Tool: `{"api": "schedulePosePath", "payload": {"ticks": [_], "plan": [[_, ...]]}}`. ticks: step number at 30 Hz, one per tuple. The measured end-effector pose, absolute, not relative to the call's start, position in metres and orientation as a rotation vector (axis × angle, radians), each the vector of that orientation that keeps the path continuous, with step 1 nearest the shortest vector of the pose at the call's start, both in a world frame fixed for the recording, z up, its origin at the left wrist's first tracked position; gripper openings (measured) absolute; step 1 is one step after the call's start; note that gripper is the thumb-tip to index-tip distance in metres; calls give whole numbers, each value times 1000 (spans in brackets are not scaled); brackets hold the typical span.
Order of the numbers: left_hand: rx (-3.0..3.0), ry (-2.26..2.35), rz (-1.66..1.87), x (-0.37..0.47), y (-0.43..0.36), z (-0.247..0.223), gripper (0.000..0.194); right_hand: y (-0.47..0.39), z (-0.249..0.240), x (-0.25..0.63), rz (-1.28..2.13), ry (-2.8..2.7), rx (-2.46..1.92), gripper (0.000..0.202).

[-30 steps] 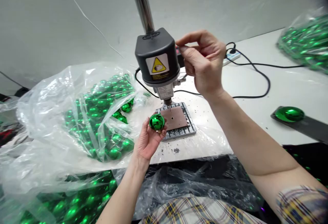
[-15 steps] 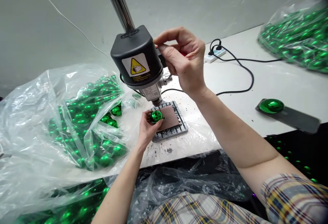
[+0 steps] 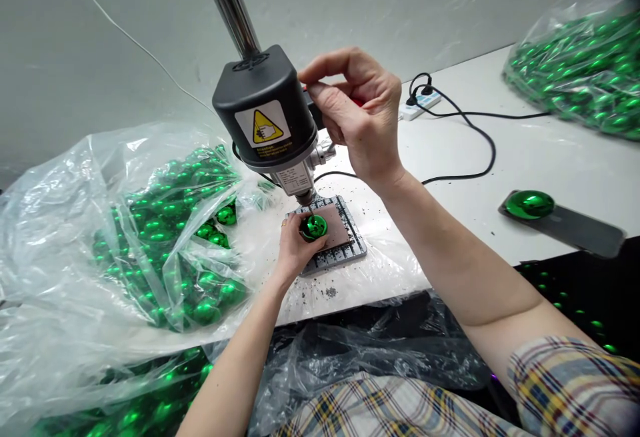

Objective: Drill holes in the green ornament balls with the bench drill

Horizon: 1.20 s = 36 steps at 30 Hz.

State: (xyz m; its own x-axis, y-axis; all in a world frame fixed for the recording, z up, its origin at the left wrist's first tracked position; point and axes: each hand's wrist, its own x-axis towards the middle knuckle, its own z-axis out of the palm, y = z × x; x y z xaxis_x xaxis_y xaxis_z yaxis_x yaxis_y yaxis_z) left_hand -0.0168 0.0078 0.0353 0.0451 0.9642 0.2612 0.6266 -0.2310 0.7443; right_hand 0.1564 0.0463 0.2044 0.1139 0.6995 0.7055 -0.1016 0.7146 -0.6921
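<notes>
My left hand (image 3: 295, 240) grips a shiny green ball (image 3: 315, 227) from its left side, fingers curled round it. The ball sits over a pinkish-brown pad (image 3: 336, 229) on the slotted grey base (image 3: 357, 250) of a small drill press. Just above the ball is the chuck (image 3: 304, 198) of the black-housed drill press (image 3: 260, 104). My right hand (image 3: 363, 110) is closed at the right side of the housing, around a black and red handle that its fingers mostly hide. Dark crumbs lie scattered about the base.
A clear plastic bag of green balls (image 3: 170, 224) lies to the left, another bag (image 3: 585, 77) at the far right. A power strip (image 3: 420, 105) with black cables is behind. At right, a green ball (image 3: 530, 204) rests on a dark phone-like slab (image 3: 590, 229).
My left hand has moved the green ball a little to the right across the pad, under the chuck. My right hand stays at the handle.
</notes>
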Motion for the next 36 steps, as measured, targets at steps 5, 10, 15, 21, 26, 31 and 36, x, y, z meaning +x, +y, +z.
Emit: {"api": "schedulePosePath", "payload": {"ticks": [5,10,15,21,26,31,36], "plan": [[1756,1553,1073,-22,6,37,50,47,204,155,624,-1327,-561,6],[1355,1547,1183,-43,-5,43,58,47,205,156,613,-1342,-583,6],[1142,1368,1245,-49,-11,44,54,49,202,155,601,-1321,-548,6],[1150,1322,1236,-42,-3,34,62,58,211,151,689,-1272,-470,16],[1246,1317,1245,-34,2,28,63,64,223,153,760,-1300,-580,16],[1334,1331,1222,-27,11,24,64,63,225,153,770,-1295,-525,15],[1477,1425,1156,-21,13,24,62,64,225,152,770,-1309,-548,21]]}}
